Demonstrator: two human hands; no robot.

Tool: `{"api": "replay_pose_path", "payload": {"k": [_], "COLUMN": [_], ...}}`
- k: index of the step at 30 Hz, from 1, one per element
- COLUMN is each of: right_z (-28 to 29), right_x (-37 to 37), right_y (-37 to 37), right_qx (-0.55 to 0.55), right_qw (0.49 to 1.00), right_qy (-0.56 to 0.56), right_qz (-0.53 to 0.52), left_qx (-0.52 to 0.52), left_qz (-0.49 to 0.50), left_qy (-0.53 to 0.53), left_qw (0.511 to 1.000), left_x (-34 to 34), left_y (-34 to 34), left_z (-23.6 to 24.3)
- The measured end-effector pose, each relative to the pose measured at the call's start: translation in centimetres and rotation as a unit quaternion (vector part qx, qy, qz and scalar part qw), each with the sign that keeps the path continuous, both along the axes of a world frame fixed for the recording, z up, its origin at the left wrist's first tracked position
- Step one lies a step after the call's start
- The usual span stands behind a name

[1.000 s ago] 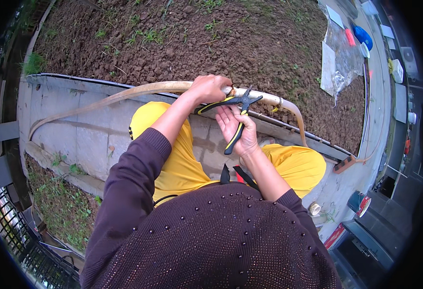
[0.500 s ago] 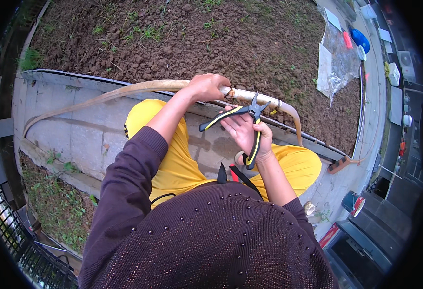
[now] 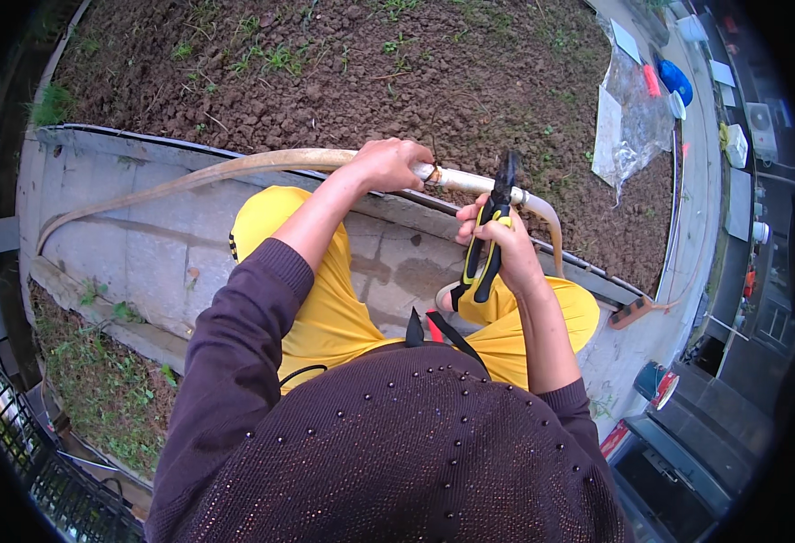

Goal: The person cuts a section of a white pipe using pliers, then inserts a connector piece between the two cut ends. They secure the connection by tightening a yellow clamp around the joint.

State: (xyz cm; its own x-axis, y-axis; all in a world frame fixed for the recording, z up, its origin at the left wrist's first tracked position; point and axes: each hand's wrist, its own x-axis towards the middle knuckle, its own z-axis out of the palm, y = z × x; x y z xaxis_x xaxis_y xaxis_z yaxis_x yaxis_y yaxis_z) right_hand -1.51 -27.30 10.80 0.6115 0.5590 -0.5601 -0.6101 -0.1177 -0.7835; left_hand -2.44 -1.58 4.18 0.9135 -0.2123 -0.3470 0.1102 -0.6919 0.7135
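Observation:
My left hand (image 3: 387, 166) is wrapped round a pale, stained hose (image 3: 280, 161), just left of a whitish pipe section (image 3: 461, 179) set into it. A dark tie (image 3: 432, 175) circles the joint beside my fingers. My right hand (image 3: 511, 244) grips pliers (image 3: 497, 213) with black and yellow handles. The handles now lie close together, and the jaws point away from me, over the right end of the whitish section. Whether the jaws touch the pipe cannot be made out. A second band (image 3: 522, 196) shows just right of the jaws.
Brown soil (image 3: 352, 81) with grass tufts lies beyond a low border edge (image 3: 144, 140). My knees in yellow trousers flank the paved path (image 3: 153, 262). Clear plastic sheeting (image 3: 637, 127) lies at the far right, a brick (image 3: 631, 312) nearer. Dark railings (image 3: 44, 471) stand at lower left.
The pliers' spread handles have come together as my right fingers closed round them. The tool has turned more upright, its jaws shifting slightly right. My left hand stays on the hose.

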Motion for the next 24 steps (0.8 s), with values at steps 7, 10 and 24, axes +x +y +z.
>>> {"api": "replay_pose_path", "payload": {"k": [7,10,24], "right_z": [0.6,-0.2,1.2], "right_x": [1.3,0.8,-3.7], "right_y": [0.0,0.1,-0.1], "right_qx": [-0.345,-0.274,0.138], "right_qw": [0.857,0.943,0.947], "right_qy": [-0.305,-0.094,0.257], "right_qz": [0.233,0.162,-0.132], "left_qx": [0.005,0.011,0.03], "left_qz": [0.008,-0.001,0.008], "left_qy": [-0.006,-0.002,0.006], "left_qw": [1.0,1.0,0.999], "left_x": [-0.1,0.1,0.2], "left_y": [0.2,0.0,-0.1], "left_z": [0.1,0.3,0.8]}}
